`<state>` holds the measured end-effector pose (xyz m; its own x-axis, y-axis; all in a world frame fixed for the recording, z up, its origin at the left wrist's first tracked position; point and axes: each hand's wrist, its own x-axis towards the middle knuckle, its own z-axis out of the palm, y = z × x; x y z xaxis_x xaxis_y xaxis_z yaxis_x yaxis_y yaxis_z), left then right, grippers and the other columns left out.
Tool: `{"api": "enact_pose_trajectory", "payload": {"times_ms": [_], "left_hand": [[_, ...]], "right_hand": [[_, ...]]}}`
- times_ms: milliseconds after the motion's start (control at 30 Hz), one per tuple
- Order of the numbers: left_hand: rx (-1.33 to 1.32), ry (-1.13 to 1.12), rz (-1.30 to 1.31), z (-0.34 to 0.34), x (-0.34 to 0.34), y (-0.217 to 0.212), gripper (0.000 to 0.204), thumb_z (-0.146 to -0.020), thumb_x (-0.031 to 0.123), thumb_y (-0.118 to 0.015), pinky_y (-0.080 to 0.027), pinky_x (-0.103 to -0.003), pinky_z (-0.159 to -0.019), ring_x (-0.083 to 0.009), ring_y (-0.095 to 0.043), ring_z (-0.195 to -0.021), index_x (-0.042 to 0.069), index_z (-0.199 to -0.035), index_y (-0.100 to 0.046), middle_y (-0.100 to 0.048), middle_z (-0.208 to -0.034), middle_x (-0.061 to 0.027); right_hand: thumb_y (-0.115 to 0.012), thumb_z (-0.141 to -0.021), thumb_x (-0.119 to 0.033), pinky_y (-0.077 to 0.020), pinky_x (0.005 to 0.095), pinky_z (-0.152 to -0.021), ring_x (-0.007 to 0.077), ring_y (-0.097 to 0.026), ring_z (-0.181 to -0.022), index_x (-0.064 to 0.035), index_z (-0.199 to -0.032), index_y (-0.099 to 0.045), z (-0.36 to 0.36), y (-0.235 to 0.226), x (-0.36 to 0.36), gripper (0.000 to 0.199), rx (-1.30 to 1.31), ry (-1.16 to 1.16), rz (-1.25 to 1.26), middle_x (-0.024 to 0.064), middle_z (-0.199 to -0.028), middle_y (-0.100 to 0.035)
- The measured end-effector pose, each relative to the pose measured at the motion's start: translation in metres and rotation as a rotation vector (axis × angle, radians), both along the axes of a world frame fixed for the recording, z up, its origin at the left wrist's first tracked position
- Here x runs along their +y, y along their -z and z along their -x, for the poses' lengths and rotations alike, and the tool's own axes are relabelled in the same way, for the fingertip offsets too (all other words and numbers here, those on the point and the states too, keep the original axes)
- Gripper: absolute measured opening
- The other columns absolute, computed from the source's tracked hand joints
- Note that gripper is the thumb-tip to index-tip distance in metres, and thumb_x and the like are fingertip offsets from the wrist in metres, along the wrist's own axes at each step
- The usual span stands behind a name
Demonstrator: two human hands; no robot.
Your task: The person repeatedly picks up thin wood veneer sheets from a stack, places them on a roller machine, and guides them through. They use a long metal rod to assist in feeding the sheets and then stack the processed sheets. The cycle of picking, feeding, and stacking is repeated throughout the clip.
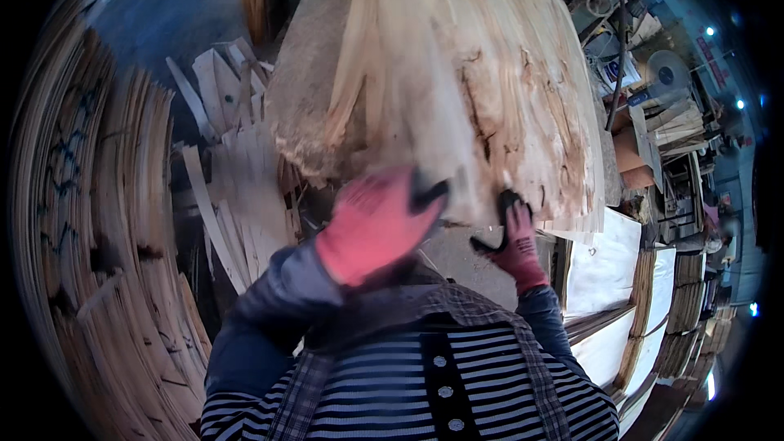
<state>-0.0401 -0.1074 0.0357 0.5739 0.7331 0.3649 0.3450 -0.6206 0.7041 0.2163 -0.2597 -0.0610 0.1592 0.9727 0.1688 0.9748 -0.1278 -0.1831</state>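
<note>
Wood veneer sheets [523, 90] lie in a layered pile on the table in front of me, pale with brown knots, cracks and a ragged near edge. My left hand [377, 224], in a red glove with black fingertips, is at the near left edge of the pile. It is smeared by motion, so its grip is hidden from me. Just beyond it, part of the veneer is blurred too. My right hand [518, 247], gloved alike, rests its fingers on the sheets' near edge, the thumb spread away to the left.
The worn tabletop [306, 86] shows left of the pile. Tall veneer stacks [135, 278] stand at far left, with loose veneer strips [216, 204] beside them. At right are pale sheet stacks [604, 265], a cardboard box [635, 151] and a machine handwheel [599, 5].
</note>
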Motion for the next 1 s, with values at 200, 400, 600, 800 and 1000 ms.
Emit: {"api": "enact_pose_trajectory", "payload": {"times_ms": [200, 400, 600, 800, 1000], "left_hand": [[-0.435, 0.369, -0.026, 0.009, -0.027, -0.050, 0.043, -0.068, 0.018, -0.068, -0.044, -0.034, -0.055, -0.0270, -0.057, -0.065, -0.005, -0.098, -0.049, -0.056, -0.078, -0.0149], [-0.622, 0.050, 1.038, 0.088, -0.036, -0.052, 0.037, -0.072, 0.001, -0.059, -0.043, -0.027, -0.078, -0.0183, -0.057, -0.090, -0.006, -0.107, -0.049, -0.059, -0.099, -0.0130], [-0.589, -0.238, 0.260, 0.046, 0.073, 0.067, 0.026, -0.083, 0.014, -0.047, -0.045, -0.027, -0.066, -0.0196, -0.057, -0.077, -0.002, -0.103, -0.053, -0.058, -0.090, -0.0063], [-0.442, -0.243, 0.878, 0.040, 0.057, 0.207, 0.034, -0.088, 0.013, -0.040, -0.037, -0.036, -0.093, -0.0272, -0.048, -0.106, -0.001, -0.119, -0.042, -0.047, -0.117, -0.0154], [-0.126, -0.189, 0.743, 0.032, 0.006, 0.239, 0.049, -0.085, 0.016, -0.053, -0.040, -0.027, -0.087, -0.0177, -0.048, -0.104, -0.002, -0.125, -0.033, -0.050, -0.113, -0.0129]], "right_hand": [[-0.045, -0.054, 0.008, -0.0386, 0.0378, -0.092, 0.0343, -0.051, -0.103, 0.0033, -0.109, -0.054, -0.025, -0.037, -0.042, 0.056, 0.118, 0.174, -0.426, 0.0206, -0.109, -0.054], [-0.060, -0.046, -0.014, -0.0384, 0.0447, -0.090, 0.0370, -0.050, -0.102, -0.0042, -0.105, -0.057, 0.006, -0.072, -0.048, 0.060, -0.039, -0.075, -0.292, 0.0194, -0.111, -0.053], [-0.061, -0.063, -0.015, -0.0333, 0.0418, -0.095, 0.0327, -0.043, -0.111, -0.0126, -0.121, -0.044, -0.003, -0.066, 0.104, 0.061, 0.043, -0.064, -0.062, 0.0120, -0.122, -0.045], [-0.058, -0.071, -0.017, -0.0325, 0.0401, -0.095, 0.0317, -0.040, -0.114, -0.0117, -0.123, -0.041, -0.062, -0.050, 0.231, 0.055, 0.010, -0.024, -0.087, 0.0109, -0.124, -0.043], [-0.058, -0.073, -0.019, -0.0344, 0.0384, -0.094, 0.0275, -0.039, -0.116, -0.0185, -0.126, -0.038, -0.117, -0.010, 0.367, 0.057, -0.058, 0.026, -0.227, 0.0090, -0.127, -0.040]]}}
